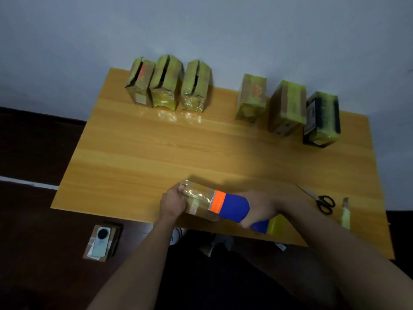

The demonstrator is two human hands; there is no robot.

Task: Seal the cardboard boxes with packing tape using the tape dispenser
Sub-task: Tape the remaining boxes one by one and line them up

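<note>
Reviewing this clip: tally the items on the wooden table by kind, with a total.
Taped cardboard boxes: 7 (three back left, three back right, one clear-taped box held by the left hand)
Blue-and-orange tape dispenser, gripped by the right hand: 1
Black-handled scissors: 1
Total: 9

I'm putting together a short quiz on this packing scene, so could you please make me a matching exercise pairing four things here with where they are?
Things:
1. scissors
2. phone
3. tape dispenser
4. three boxes with open top slits

Places:
A. far left of the table, near the wall
B. in the right hand
C. on the table's right side, near the front edge
D. on a small box on the floor, left of the table

Pairs: 1-C, 2-D, 3-B, 4-A
</note>
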